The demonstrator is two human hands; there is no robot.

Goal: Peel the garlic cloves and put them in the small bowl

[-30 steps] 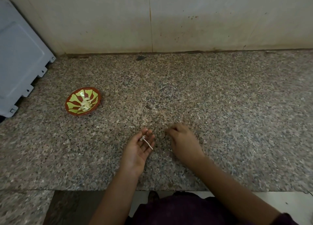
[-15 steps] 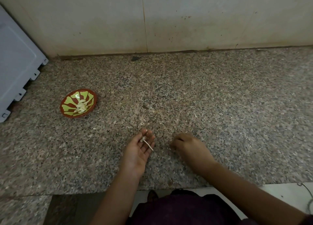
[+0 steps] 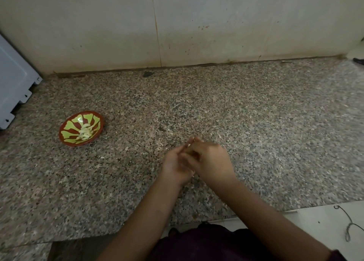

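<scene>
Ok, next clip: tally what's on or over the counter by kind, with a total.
Small bowl: 1
Heap of peeled garlic cloves in it: 1 (single cloves too blurred to count)
Hands: 2, left hand and right hand, fingertips together
White appliance casing at the left edge: 1
Total: 5

No txt to read here.
Small bowl point(image 3: 69, 123) is showing only a red & green pattern, no letters; tiny dark marks on white panel point(image 3: 13, 79) are looking too small to read.
</scene>
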